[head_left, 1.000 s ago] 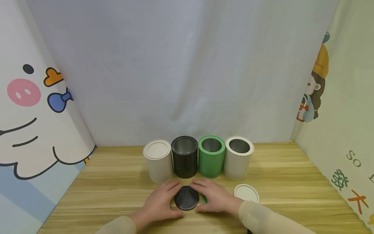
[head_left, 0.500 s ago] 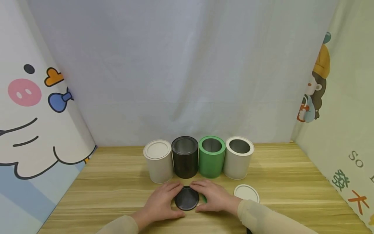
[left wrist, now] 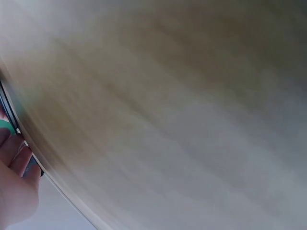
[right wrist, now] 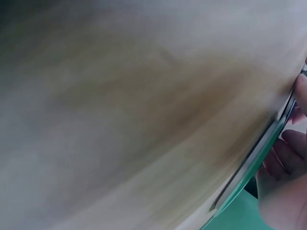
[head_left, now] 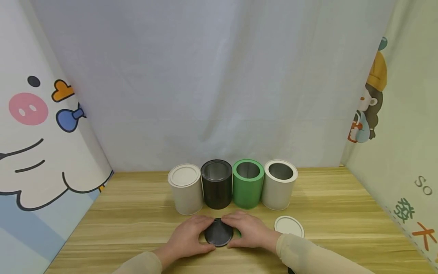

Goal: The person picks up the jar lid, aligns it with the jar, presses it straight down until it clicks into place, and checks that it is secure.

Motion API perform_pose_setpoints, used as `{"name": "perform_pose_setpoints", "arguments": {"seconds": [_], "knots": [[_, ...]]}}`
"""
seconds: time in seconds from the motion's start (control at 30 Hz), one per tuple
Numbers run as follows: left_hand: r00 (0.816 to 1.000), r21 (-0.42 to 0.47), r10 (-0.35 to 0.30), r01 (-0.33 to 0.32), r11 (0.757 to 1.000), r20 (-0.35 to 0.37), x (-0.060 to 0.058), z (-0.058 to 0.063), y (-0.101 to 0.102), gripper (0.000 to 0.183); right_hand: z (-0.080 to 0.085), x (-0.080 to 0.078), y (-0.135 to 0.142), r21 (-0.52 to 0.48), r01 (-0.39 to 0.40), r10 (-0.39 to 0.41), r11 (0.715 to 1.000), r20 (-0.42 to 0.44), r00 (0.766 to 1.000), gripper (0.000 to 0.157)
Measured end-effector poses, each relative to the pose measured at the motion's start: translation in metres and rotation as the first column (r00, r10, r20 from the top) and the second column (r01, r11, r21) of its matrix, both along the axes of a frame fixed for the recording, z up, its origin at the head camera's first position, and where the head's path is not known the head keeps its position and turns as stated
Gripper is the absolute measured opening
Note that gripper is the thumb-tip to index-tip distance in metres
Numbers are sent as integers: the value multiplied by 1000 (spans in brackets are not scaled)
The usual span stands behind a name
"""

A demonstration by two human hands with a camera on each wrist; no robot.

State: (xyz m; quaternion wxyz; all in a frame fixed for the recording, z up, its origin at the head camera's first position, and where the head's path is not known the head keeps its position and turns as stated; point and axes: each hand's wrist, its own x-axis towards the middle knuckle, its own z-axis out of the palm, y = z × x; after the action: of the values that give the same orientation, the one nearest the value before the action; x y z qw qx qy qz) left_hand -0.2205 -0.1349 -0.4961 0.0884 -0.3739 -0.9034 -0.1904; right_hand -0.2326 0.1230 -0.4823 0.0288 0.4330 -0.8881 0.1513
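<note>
A round black lid [head_left: 219, 233] lies flat on the wooden table between my two hands. With its fingers and thumb curved round the lid's left edge, my left hand [head_left: 186, 238] grips it. From the other side my right hand [head_left: 251, 231] holds the right edge in the same way. Under the right palm shows a sliver of a green lid [head_left: 238, 233], mostly hidden; its green rim [right wrist: 264, 146] appears in the right wrist view. The left wrist view catches only curled fingers [left wrist: 19, 155] at the black lid's edge.
Behind the hands stand a white can [head_left: 187, 198] with its lid on, an open black can [head_left: 217, 194], an open green can [head_left: 248, 194] and an open white can [head_left: 278, 196]. A white lid [head_left: 289, 226] lies beside the right forearm. Something black [head_left: 291, 271] peeks from under the right sleeve.
The right hand has shifted very slightly left along the black lid. The lid and the cans stay in place.
</note>
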Motion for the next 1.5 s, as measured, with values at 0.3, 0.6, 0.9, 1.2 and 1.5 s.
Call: {"name": "perform_pose_setpoints", "arguments": {"seconds": [0.3, 0.6, 0.9, 1.2, 1.5], "knots": [[996, 9, -71, 71, 997, -44, -2, 0, 0, 66, 0, 1, -1, -3, -6, 6, 1000, -13, 1000, 63], [997, 36, -77, 77, 996, 4, -1, 7, 1, 65, 4, 3, 4, -83, -6, 5, 997, -20, 1000, 62], [996, 92, -86, 85, 992, 10, -2, 14, 1, 62, 9, 5, 7, -122, 22, -21, 992, 10, 1000, 62], [998, 147, -67, 66, 987, -1, -1, 19, 0, 63, 20, 5, 12, -184, 22, -16, 983, 34, 999, 62], [998, 199, -64, 62, 978, 5, -2, 31, 2, 65, 29, 5, 13, -214, 21, -11, 977, 47, 999, 63]]}}
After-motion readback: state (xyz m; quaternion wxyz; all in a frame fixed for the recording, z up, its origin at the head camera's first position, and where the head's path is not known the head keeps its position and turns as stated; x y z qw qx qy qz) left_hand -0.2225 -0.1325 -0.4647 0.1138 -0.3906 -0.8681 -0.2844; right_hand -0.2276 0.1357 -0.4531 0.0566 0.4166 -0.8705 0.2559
